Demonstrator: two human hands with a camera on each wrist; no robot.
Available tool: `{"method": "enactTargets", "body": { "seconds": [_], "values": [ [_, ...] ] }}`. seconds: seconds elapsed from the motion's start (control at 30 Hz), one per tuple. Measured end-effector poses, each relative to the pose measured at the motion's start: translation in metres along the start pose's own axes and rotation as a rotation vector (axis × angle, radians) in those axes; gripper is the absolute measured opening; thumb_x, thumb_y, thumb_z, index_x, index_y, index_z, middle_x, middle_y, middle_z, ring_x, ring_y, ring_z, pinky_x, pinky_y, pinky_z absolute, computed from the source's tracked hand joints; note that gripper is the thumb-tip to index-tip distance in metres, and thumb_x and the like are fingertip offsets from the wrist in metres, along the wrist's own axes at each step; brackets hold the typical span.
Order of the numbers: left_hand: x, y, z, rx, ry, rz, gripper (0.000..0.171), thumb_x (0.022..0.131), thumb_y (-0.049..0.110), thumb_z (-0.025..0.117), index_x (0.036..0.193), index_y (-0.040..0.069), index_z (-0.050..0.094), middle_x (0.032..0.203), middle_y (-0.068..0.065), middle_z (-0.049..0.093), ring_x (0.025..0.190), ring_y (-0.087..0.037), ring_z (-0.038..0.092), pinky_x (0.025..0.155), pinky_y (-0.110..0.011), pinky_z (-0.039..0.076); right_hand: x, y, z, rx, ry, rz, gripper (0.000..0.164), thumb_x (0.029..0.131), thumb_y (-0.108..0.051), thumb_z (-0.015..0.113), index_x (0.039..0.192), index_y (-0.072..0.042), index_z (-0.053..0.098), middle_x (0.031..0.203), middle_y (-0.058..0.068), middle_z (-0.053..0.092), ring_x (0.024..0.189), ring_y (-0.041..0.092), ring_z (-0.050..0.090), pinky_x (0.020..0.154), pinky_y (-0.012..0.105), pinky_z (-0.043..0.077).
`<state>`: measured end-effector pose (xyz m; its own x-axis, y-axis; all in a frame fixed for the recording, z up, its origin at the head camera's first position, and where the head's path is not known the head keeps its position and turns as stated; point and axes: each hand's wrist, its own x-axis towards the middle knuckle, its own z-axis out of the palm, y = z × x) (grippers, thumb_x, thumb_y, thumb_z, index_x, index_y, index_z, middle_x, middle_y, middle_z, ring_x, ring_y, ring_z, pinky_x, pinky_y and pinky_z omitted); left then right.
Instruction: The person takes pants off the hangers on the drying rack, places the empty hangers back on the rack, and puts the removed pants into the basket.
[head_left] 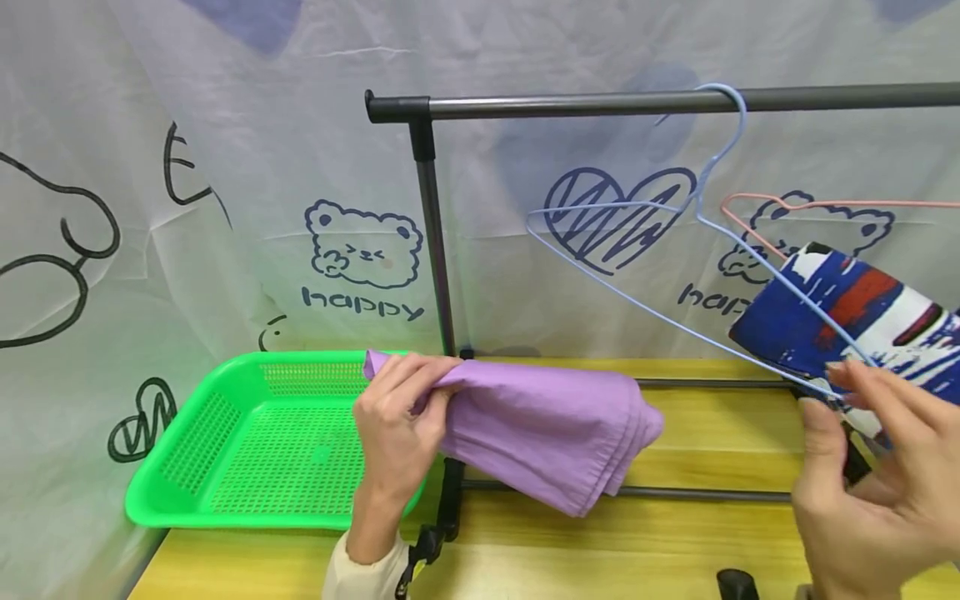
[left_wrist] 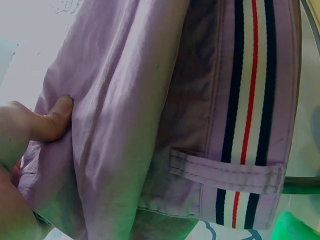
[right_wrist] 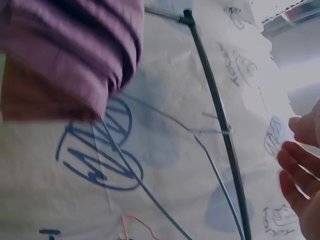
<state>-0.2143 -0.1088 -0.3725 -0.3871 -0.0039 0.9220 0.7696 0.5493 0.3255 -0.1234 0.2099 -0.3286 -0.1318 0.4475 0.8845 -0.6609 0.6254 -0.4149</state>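
The purple garment (head_left: 547, 425) is located between the two hands: gripped at its upper edge by the left hand (head_left: 401, 425), extending toward the right hand (head_left: 877, 467) and ending well apart from it. The garment is folded in layers, with its loose end tilted down, away from the left hand. The left thumb (left_wrist: 60, 117) presses the fabric; the other left fingers curl behind it. On the garment, beside the left thumb, are a striped band (left_wrist: 250, 90) in navy, white and red and a belt loop (left_wrist: 225, 170) across that band.

The right hand is spread, thumb and fingertips apart, at the lower corner of the blue hanger (head_left: 702, 179). Contact between hand and wire cannot be determined. The hanger is hooked over the rack bar (head_left: 562, 107), above and between the hands.

Beyond the right fingertips is a blue, white and red cloth (head_left: 862, 308); a pink hanger (head_left: 862, 203) meets its upper edge. The rack's upright post (head_left: 437, 242) stands behind the left hand. A green basket (head_left: 202, 442) sits to the left of that hand, on the wooden table (head_left: 637, 550) beneath both hands. A printed curtain (head_left: 487, 42) forms the background.
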Motion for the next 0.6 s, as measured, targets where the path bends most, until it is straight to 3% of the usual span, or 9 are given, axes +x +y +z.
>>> {"method": "enactTargets", "body": {
  "seconds": [0.17, 0.4, 0.6],
  "values": [
    [-0.001, 0.001, 0.001, -0.007, -0.002, -0.003, 0.025, 0.080, -0.008, 0.069, 0.094, 0.009, 0.082, 0.087, 0.000, 0.075, 0.072, -0.016, 0.062, 0.064, -0.025, 0.049, 0.000, -0.001, 0.008, -0.002, -0.197, -0.062, 0.031, 0.090, -0.009, 0.078, 0.110, 0.013, 0.073, 0.108, 0.030, 0.072, 0.104, 0.012, 0.067, 0.094, 0.020, 0.049],
    [-0.002, 0.000, 0.001, -0.028, -0.006, -0.011, 0.027, 0.080, -0.008, 0.069, 0.094, 0.009, 0.082, 0.086, 0.001, 0.075, 0.073, -0.016, 0.062, 0.065, -0.025, 0.049, -0.004, 0.001, 0.014, 0.122, -0.368, -0.041, 0.033, 0.088, -0.001, 0.078, 0.115, 0.015, 0.070, 0.112, 0.027, 0.072, 0.106, 0.016, 0.069, 0.096, 0.021, 0.050],
    [-0.001, 0.001, 0.002, -0.055, -0.007, -0.010, 0.027, 0.079, -0.009, 0.068, 0.095, 0.008, 0.082, 0.086, -0.001, 0.074, 0.073, -0.017, 0.062, 0.065, -0.025, 0.050, -0.008, 0.010, 0.017, 0.093, -0.580, -0.064, 0.038, 0.091, -0.013, 0.079, 0.122, 0.007, 0.071, 0.118, 0.022, 0.072, 0.114, 0.013, 0.067, 0.100, 0.020, 0.047]
  ]
}}
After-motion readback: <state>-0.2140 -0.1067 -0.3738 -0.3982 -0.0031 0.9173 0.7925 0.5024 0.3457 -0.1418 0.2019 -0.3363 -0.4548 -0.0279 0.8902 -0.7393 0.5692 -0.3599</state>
